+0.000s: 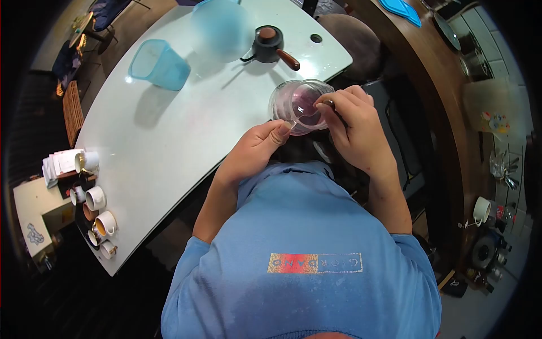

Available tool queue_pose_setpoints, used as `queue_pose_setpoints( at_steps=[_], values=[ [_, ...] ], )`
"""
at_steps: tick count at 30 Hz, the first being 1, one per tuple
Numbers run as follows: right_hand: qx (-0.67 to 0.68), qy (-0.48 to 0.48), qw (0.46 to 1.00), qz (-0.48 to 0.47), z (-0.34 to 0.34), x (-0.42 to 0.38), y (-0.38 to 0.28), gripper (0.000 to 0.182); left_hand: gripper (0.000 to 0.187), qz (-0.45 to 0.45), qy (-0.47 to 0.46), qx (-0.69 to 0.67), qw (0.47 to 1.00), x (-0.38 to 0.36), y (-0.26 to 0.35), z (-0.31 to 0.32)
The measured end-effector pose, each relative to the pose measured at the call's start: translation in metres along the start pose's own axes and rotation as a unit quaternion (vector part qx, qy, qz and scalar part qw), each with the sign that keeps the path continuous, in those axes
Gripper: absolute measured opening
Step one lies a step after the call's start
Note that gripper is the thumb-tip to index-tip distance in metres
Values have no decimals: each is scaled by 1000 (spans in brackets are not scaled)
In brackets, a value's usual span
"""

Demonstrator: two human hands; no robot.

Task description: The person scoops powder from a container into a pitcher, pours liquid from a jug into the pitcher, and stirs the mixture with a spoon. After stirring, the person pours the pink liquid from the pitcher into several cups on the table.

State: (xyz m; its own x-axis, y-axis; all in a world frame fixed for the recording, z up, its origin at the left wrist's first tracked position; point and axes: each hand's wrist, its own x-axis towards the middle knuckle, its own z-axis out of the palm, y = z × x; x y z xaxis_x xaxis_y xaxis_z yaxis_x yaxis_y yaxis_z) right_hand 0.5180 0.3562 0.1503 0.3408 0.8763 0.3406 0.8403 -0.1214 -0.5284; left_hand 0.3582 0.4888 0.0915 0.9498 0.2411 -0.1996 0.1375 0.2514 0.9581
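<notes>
A clear glass pitcher (303, 104) with a pinkish tint inside is at the right edge of the white table, close to my body. My left hand (257, 147) pinches its near-left rim between thumb and fingers. At the pitcher's right side, my right hand (353, 121) has its fingers closed on a small dark-ended item, perhaps a spoon handle, over the opening. What lies at the pitcher's bottom cannot be made out. Beyond it stands a small black pot (267, 45) with a brown wooden handle and a brown lid knob.
On the white table (186, 141) stand a translucent blue container (161, 65) and a blurred blue one (222, 31). Several cups (105, 224) line the far-left end beside papers (59, 164). A wooden counter (435, 113) curves along the right. A round stool (353, 45) is beyond the table.
</notes>
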Motion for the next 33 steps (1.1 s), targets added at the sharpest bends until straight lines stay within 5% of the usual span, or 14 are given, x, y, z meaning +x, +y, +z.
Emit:
queue_pose_setpoints(
  at_steps=[7,14,17,23,28,33],
  values=[
    [-45,18,996,-72,18,16,-12,18,43,9,-7,-34,999,-18,-4,-16],
    [64,-34,993,-89,29,21,-19,23,42,10,3,-38,999,-32,-7,-24],
    [-19,-6,994,-110,29,21,-21,20,43,14,20,-34,999,-37,-6,-23],
    [-63,-14,994,-88,28,14,-30,13,43,8,22,-63,998,-46,-7,-24],
    [94,-25,994,40,35,5,-33,12,42,12,9,-53,998,-50,-8,-26],
    [-31,-15,998,-45,33,5,-37,15,40,9,12,-38,999,-52,-16,-28]
  ],
)
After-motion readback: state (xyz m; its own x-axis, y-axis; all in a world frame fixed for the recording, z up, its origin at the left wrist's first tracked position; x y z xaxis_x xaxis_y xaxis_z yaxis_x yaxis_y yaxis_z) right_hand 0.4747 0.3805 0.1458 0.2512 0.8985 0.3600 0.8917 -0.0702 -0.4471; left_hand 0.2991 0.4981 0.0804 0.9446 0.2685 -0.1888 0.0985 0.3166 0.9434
